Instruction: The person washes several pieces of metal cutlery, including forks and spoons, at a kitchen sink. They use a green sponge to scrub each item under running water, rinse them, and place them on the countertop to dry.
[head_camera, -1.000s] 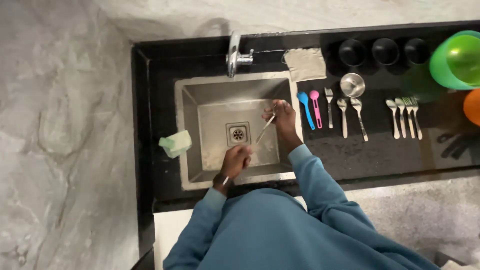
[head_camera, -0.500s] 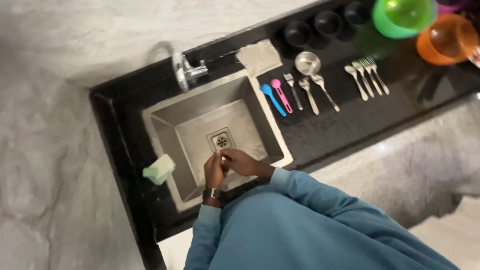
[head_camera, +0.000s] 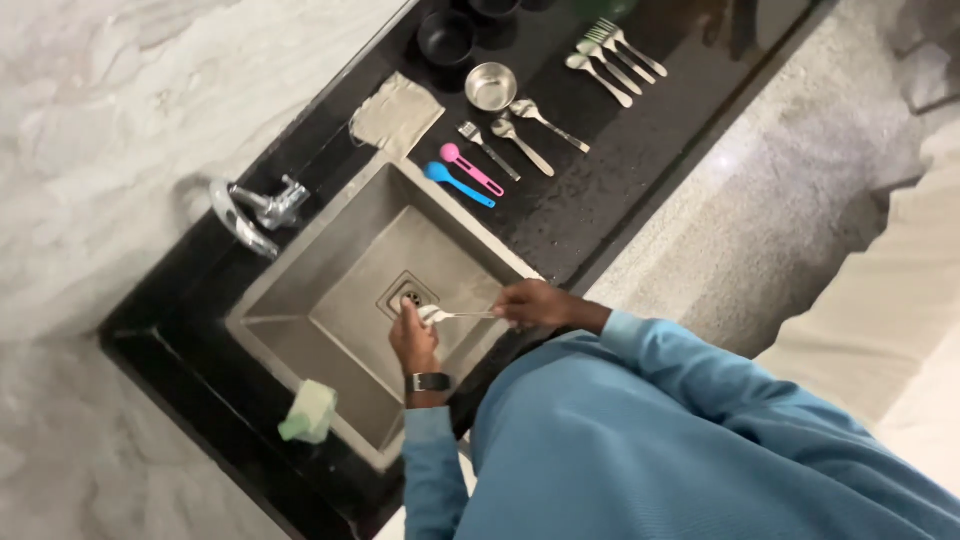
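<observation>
Over the sink (head_camera: 300, 300), near the drain (head_camera: 408, 296), a spoon (head_camera: 452, 315) lay level between both hands: the right hand (head_camera: 535, 303) pinched its handle end, and the left hand (head_camera: 413, 338) was closed around the bowl end.

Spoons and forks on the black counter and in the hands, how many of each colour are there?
Silver on the counter: 7 (small fork, two spoons, group of four)
Silver, held over the sink by the right hand and touched by the left hand: 1 spoon
Pink spoon: 1
Blue spoon: 1
Total: 10
</observation>
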